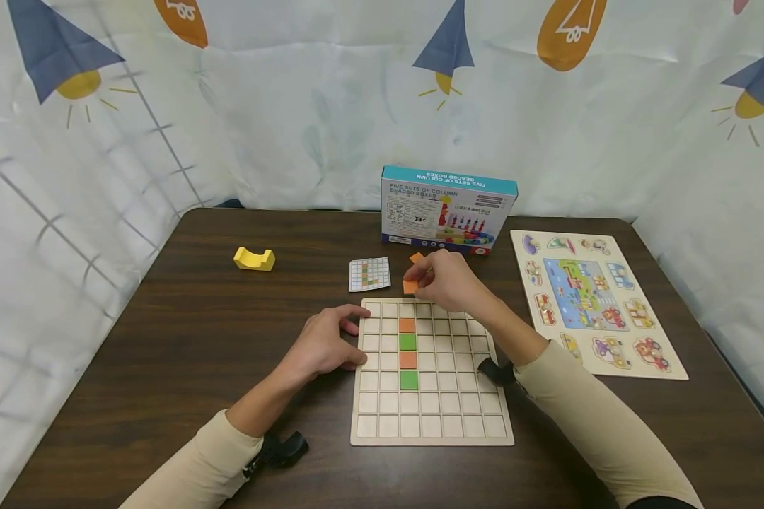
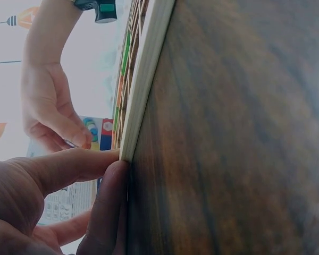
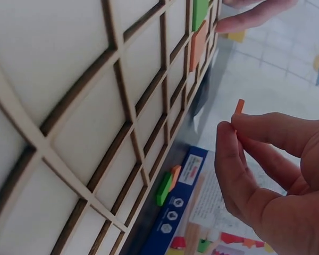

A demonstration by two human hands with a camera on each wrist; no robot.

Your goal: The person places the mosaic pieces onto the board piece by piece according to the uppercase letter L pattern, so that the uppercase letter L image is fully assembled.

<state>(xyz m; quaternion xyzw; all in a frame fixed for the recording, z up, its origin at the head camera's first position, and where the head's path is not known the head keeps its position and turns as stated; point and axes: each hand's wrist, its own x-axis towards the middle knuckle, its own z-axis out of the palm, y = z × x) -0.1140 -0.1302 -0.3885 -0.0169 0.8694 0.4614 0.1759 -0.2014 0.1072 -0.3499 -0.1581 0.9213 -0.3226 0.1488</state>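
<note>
Currently, dark bench (image 1: pixel 219 318), patterned curtain (image 1: pixel 331 106) behind; puzzle (image 1: pixel 592 304) right. Box (image 1: pixel 448 210) just beyond your right hand (image 1: pixel 448 281), pinching orange tile (image 3: pixel 240 107) near grid board's (image 1: pixel 448 382) far edge; your left hand (image 1: pixel 323 339) spread against its left edge.

Grid board (image 1: pixel 448 362), pale wood w/ raised dividers & sq. cells, lies flat on table (image 1: pixel 178 339); L. hand (image 1: pixel 327 343) touches its L. edge. Four set tiles (image 1: pixel 407 325) fill part of 3rd col. from L., far to near: orange, green, orange, green. Held tile (image 3: pixel 240 107), thin & orange, is pinched in R. hand (image 1: pixel 448 279), off the table nr board's far edge. Loose green tile (image 3: pixel 164 189) & loose orange tile (image 3: pixel 175 177) lie close together past that edge.
</note>
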